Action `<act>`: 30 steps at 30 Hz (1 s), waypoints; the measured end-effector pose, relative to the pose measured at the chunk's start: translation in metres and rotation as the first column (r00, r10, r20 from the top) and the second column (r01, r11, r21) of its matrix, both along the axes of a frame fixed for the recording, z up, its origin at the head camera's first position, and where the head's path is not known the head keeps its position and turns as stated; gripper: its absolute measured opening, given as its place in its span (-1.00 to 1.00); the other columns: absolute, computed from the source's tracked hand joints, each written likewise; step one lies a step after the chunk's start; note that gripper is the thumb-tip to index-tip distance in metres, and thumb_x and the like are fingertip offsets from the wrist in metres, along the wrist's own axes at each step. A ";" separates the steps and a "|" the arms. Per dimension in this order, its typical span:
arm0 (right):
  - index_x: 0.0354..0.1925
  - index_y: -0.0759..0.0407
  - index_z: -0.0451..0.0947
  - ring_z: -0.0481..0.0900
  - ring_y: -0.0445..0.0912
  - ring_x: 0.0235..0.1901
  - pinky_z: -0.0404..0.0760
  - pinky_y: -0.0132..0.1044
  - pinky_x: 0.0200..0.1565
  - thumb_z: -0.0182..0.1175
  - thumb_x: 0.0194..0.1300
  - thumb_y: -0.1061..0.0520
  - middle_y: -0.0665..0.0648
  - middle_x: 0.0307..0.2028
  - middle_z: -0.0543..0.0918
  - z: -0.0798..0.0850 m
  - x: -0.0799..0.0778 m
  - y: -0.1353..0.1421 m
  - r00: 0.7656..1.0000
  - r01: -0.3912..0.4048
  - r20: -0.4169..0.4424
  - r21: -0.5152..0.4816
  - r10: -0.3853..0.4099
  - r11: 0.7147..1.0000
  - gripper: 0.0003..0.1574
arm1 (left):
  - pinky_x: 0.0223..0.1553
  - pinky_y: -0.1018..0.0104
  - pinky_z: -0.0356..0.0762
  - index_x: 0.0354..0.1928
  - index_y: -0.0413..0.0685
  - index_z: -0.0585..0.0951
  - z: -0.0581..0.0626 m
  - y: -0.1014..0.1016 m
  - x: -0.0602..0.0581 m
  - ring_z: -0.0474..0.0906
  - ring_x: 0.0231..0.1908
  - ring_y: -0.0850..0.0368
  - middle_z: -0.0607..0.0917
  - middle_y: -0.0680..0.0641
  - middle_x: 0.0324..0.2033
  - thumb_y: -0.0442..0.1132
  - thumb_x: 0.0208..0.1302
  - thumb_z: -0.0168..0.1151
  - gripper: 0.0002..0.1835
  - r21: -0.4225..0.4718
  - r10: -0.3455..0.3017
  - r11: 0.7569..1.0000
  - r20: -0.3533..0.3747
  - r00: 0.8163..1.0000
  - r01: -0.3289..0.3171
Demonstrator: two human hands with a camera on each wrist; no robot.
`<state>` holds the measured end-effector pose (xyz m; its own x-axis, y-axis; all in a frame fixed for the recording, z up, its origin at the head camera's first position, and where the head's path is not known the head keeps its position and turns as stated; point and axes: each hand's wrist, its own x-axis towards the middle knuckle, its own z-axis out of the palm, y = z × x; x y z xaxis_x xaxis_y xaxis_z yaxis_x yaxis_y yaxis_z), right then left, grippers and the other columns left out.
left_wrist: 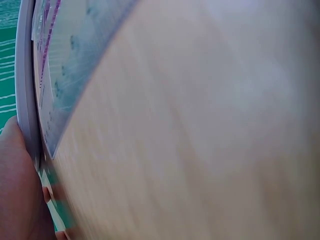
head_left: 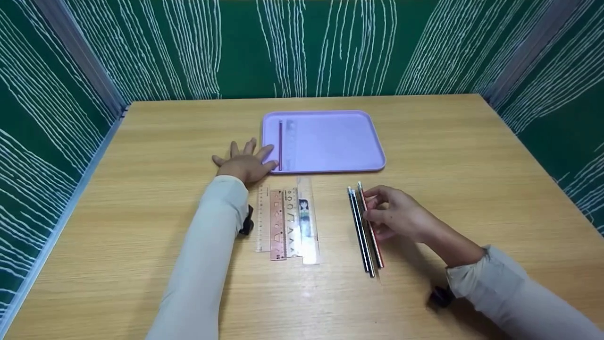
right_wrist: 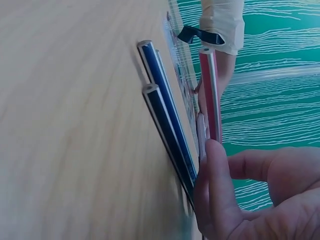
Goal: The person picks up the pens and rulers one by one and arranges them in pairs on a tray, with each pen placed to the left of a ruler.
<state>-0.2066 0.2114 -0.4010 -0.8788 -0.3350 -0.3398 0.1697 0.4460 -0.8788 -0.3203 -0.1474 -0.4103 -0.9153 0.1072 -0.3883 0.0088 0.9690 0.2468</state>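
Note:
My right hand [head_left: 398, 212] pinches a red pencil [right_wrist: 211, 95] between thumb and fingers. In the right wrist view this pencil stands clear of the tabletop. Just left of it, a pair of dark blue pencils [head_left: 359, 236] lies side by side on the table. My left hand [head_left: 243, 165] is spread at the near left corner of a purple tray [head_left: 339, 141], its thumb and index finger at the rim. Inside the tray, another red pencil [head_left: 281, 146] lies beside a clear ruler [head_left: 290, 146]. The left wrist view shows only part of that hand [left_wrist: 22, 190] against the tray's edge.
Several rulers lie in a row on the wooden table [head_left: 165, 236] in front of the tray, among them a pink ruler [head_left: 278, 224] and a clear ruler with a printed figure [head_left: 307, 226]. Green walls [head_left: 245, 47] with white lines stand behind and at both sides.

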 end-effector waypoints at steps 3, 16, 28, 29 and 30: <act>0.41 0.32 0.24 0.58 -0.09 -0.32 0.80 -0.06 -0.29 0.18 0.40 0.29 0.20 -0.04 0.43 0.000 -0.005 -0.003 1.000 0.008 -0.004 -0.004 -0.008 1.000 -0.32 | 0.21 -0.79 -0.49 0.60 0.67 -0.14 -0.001 0.000 0.001 -0.57 0.57 -0.42 -0.31 0.01 0.66 0.51 0.42 -0.33 -0.24 -0.004 -0.005 1.000 -0.001 1.000 0.005; 0.44 0.30 0.23 0.60 -0.07 -0.26 0.80 -0.13 -0.23 0.17 0.44 0.28 0.20 0.00 0.44 0.006 -0.038 -0.034 1.000 0.024 -0.005 -0.103 -0.025 0.994 -0.32 | 0.20 -0.80 -0.50 0.59 0.69 -0.17 0.002 0.000 0.001 -0.59 0.56 -0.42 -0.33 0.02 0.66 0.52 0.42 -0.35 -0.24 -0.004 0.000 1.000 0.018 1.000 0.000; 0.48 0.20 0.25 0.63 -0.10 -0.39 0.80 -0.17 -0.24 0.18 0.46 0.27 0.17 0.00 0.50 0.012 -0.076 -0.073 0.999 0.038 -0.029 -0.126 -0.042 0.991 -0.30 | 0.20 -0.80 -0.47 0.60 0.68 -0.14 0.002 -0.001 -0.001 -0.55 0.56 -0.44 -0.31 0.00 0.66 0.52 0.42 -0.35 -0.24 -0.019 -0.009 1.000 0.002 1.000 0.009; 0.48 0.19 0.26 0.63 -0.09 -0.39 0.81 -0.17 -0.24 0.19 0.45 0.27 0.18 0.01 0.50 0.012 -0.079 -0.076 0.998 0.042 -0.030 -0.125 -0.046 0.991 -0.29 | 0.20 -0.81 -0.46 0.60 0.68 -0.15 0.002 0.000 -0.001 -0.55 0.56 -0.44 -0.31 0.00 0.66 0.52 0.42 -0.36 -0.24 -0.021 -0.012 1.000 0.001 1.000 0.012; 0.48 0.18 0.26 0.62 -0.09 -0.39 0.80 -0.16 -0.24 0.20 0.45 0.26 0.18 0.02 0.50 0.012 -0.082 -0.078 0.998 0.046 -0.033 -0.123 -0.050 0.991 -0.29 | 0.20 -0.80 -0.46 0.59 0.68 -0.15 0.001 0.000 -0.001 -0.55 0.56 -0.44 -0.31 0.01 0.66 0.52 0.42 -0.36 -0.24 -0.023 -0.012 1.000 0.000 1.000 0.012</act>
